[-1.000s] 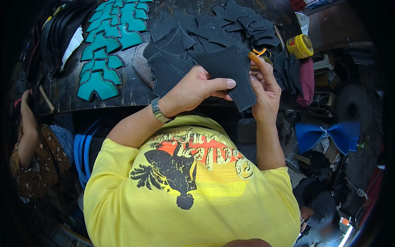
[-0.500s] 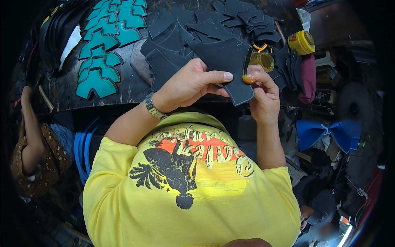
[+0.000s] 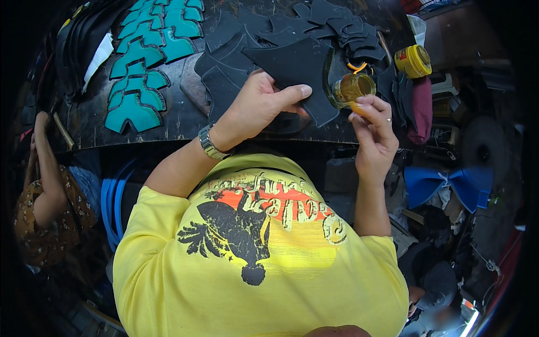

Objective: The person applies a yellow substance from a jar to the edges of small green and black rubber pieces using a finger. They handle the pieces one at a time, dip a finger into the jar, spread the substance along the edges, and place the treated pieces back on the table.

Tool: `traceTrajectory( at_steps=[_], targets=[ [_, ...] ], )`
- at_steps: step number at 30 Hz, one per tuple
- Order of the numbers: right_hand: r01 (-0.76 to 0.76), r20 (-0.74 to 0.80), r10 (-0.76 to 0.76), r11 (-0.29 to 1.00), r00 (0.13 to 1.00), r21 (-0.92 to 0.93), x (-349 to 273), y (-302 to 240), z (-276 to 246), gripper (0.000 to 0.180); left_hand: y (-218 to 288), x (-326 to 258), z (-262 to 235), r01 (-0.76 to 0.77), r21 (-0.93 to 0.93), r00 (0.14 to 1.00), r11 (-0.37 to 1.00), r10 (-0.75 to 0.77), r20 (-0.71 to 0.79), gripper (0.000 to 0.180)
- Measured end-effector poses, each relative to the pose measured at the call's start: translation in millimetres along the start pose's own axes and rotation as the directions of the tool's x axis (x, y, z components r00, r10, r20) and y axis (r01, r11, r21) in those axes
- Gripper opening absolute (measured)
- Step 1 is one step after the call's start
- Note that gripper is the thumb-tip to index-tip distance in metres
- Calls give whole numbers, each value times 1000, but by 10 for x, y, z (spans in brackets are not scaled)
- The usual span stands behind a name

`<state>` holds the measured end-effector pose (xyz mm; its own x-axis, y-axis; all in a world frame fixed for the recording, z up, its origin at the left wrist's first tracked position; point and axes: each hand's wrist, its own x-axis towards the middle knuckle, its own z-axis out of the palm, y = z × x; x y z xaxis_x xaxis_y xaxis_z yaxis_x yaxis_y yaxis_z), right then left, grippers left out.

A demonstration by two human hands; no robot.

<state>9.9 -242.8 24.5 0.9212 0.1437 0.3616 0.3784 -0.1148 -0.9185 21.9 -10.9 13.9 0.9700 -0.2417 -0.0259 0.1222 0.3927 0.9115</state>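
Observation:
Between thumb and fingers, my left hand point(image 3: 261, 105) pinches a black cut sheet piece point(image 3: 297, 64) with a notched, curved outline. The thumb lies on its top face. My right hand point(image 3: 375, 126) is closed in a fingertip pinch on a small amber-coated dabber point(image 3: 355, 106), its exact kind hard to make out. The dabber is at the mouth of a see-through jar point(image 3: 359, 85) smeared with amber, glue-like stuff. That jar lies just right of the black piece, and its lower part is partly hidden.
Loose black pieces point(image 3: 224, 84) heap behind my hands. Teal pieces with dark edges point(image 3: 135, 118) overlap in rows at left. A yellow tub point(image 3: 414, 60) stands at right above a maroon cloth roll point(image 3: 420, 106). Another person's arm point(image 3: 48, 174) shows at far left.
My right hand has moved right, away from the black piece's edge to the jar, with the amber dabber. My left hand and the black piece have shifted slightly left.

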Motion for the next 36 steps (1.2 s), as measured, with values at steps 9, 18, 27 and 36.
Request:
traceTrajectory(
  at_steps=[9, 18, 27, 36],
  targets=[
    [455, 190, -430, 682, 883, -573, -13, 11, 50, 47, -2, 3, -38, 38, -146, 999, 989, -36, 11, 18],
    [208, 168, -183, 967, 969, -147, -25, 65, 152, 44, -39, -9, 0, 18, -105, 1000, 994, -17, 10, 21],
    [91, 175, -83, 995, 981, -40, -133, 99, 157, 39, -86, 21, -18, 0, -218, 1000, 976, -1, -6, 18],
    [534, 314, -432, 684, 845, -497, -131, 179, 263, 55, -95, 60, 0, 49, -273, 998, 961, -57, -21, 18]
  ],
)
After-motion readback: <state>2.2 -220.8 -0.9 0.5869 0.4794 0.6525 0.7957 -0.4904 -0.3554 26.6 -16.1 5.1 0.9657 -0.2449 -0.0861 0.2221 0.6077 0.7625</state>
